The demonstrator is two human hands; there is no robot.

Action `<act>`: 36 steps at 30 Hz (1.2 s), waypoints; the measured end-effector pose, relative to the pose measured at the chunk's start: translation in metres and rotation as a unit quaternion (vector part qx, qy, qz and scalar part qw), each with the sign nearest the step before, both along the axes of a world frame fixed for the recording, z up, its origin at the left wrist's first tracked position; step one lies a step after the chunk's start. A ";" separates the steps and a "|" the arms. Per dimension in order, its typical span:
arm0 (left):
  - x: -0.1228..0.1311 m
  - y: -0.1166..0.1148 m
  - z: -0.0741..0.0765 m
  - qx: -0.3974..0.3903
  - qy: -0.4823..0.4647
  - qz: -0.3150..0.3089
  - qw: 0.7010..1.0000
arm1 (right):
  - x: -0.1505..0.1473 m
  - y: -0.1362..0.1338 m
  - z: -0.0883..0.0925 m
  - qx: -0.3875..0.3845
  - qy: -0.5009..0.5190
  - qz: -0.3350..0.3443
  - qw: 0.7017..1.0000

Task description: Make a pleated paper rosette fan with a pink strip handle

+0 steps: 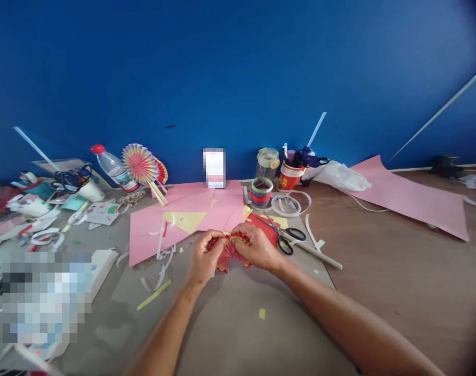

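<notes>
Between my two hands is a pleated paper fan [230,251] in pink, red and yellow, its folds spreading downward. My left hand [208,256] pinches its left side with thumb and fingers. On the opposite side my right hand [255,246] grips the fan's upper right edge. Fingers partly cover the fan's top. Just right of my right hand lie black-handled scissors [287,240], beside red paper [264,223]. Pink paper sheets [151,230] and a yellow paper piece [190,221] lie behind the hands.
A finished round paper fan [139,164] leans by a plastic bottle [116,169]. A phone [215,168] stands against the blue wall. Tape rolls [261,192], a red cup [289,176] and a clear jar [267,163] are behind right. A pale stick [320,254] lies near the scissors.
</notes>
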State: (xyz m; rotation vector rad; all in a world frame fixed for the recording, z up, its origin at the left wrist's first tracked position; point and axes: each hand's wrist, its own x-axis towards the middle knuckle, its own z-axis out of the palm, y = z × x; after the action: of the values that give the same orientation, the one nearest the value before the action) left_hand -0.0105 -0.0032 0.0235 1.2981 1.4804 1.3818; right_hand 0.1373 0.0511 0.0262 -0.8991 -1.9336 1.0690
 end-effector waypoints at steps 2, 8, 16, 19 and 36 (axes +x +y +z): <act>0.000 0.000 0.000 0.000 0.011 0.001 1.000 | 0.000 0.000 0.001 -0.001 -0.010 0.002 1.000; 0.000 -0.001 -0.003 -0.007 -0.001 -0.010 1.000 | 0.002 0.001 0.001 -0.033 -0.001 0.020 0.999; -0.002 -0.001 -0.006 -0.022 -0.021 -0.021 0.999 | 0.001 0.000 -0.002 -0.097 0.027 0.030 0.995; -0.002 -0.001 -0.005 -0.026 -0.019 -0.020 0.999 | 0.001 0.001 -0.003 -0.097 0.040 0.041 0.994; 0.001 -0.001 -0.001 -0.013 0.023 -0.007 1.000 | 0.000 0.004 -0.007 -0.171 0.082 0.064 0.980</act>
State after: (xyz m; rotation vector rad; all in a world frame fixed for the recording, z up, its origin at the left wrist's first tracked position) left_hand -0.0098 -0.0046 0.0226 1.3309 1.5113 1.3280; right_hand 0.1376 0.0546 0.0193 -0.8436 -1.7175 1.5363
